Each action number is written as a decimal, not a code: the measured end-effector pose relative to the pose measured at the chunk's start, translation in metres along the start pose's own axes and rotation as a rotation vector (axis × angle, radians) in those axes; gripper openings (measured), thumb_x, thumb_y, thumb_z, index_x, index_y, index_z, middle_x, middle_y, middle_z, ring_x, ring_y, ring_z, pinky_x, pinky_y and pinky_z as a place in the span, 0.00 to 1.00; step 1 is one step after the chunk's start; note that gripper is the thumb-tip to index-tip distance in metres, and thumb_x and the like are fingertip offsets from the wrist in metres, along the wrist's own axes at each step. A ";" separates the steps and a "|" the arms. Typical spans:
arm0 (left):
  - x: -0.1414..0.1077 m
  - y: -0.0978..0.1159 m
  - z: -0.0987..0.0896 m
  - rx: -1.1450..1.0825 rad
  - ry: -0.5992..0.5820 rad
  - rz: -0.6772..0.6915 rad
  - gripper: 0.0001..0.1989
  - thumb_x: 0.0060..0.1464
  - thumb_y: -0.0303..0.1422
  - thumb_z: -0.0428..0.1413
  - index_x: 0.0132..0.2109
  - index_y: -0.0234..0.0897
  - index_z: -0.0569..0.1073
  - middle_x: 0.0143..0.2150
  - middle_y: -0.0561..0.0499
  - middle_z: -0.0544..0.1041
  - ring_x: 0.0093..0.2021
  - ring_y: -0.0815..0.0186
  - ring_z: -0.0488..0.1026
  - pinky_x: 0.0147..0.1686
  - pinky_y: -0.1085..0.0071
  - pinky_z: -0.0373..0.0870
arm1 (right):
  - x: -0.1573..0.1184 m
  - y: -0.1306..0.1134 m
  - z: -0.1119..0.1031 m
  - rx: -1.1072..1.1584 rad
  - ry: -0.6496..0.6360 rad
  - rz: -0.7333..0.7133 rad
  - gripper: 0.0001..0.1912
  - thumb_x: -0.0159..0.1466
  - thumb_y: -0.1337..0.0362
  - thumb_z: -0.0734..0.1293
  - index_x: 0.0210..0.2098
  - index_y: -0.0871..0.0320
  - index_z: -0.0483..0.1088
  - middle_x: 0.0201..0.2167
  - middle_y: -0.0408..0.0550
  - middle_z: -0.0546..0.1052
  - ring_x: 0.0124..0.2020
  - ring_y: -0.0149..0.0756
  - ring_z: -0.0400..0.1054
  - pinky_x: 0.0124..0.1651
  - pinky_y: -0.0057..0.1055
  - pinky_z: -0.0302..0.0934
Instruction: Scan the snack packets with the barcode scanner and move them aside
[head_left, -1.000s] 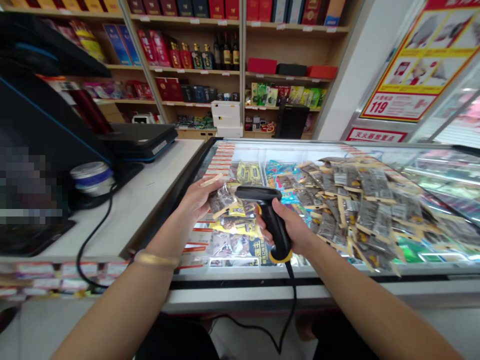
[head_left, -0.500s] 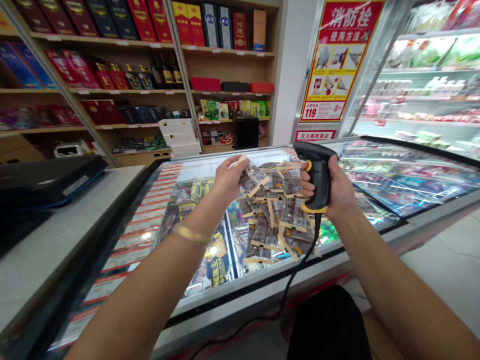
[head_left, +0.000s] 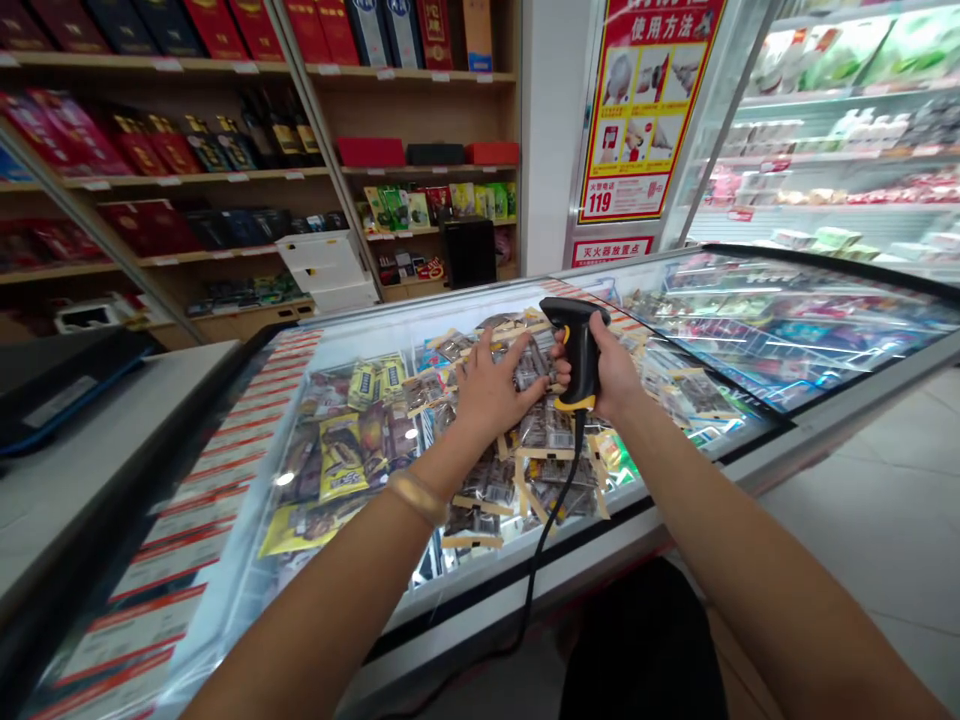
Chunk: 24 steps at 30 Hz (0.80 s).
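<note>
My right hand (head_left: 611,370) is wrapped round the grip of a black and yellow barcode scanner (head_left: 581,355), whose head points left above the freezer top. A black cable (head_left: 541,555) hangs from its handle. Fingers spread, my left hand (head_left: 495,385) rests over the pile of small clear snack packets (head_left: 551,425) with tan ends and dark contents. The packets lie heaped on the freezer's glass lid (head_left: 360,335), and my left hand covers some of them. Its fingertips are at the upper packets, beside the scanner.
Through the glass show yellow snack bags (head_left: 341,455). A strip of price labels (head_left: 202,510) runs along the lid's left side. A counter with a black device (head_left: 67,385) stands at left. Behind are shelves of boxed goods (head_left: 371,152) and a lit chiller (head_left: 832,160).
My left hand has let go of the packet it held and now lies spread on the pile. The view has tilted down and shifted right. The scanner stays in my right hand.
</note>
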<state>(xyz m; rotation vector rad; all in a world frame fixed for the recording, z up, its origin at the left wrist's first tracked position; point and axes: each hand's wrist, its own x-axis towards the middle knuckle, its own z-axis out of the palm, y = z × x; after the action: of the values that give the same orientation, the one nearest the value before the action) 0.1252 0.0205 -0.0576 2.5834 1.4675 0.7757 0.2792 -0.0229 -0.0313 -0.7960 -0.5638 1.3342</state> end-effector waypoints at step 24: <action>-0.031 -0.010 -0.016 -0.070 -0.058 -0.009 0.40 0.56 0.55 0.56 0.72 0.54 0.57 0.77 0.37 0.42 0.75 0.35 0.39 0.66 0.32 0.44 | -0.014 -0.005 0.006 -0.029 -0.059 -0.092 0.25 0.65 0.40 0.64 0.34 0.58 0.70 0.23 0.44 0.73 0.18 0.26 0.60 0.18 0.23 0.58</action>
<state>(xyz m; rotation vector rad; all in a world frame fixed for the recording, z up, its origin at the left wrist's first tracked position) 0.0974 -0.0027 -0.0586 2.5240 1.4092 0.7306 0.2750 -0.0355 -0.0228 -0.7476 -0.6601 1.2706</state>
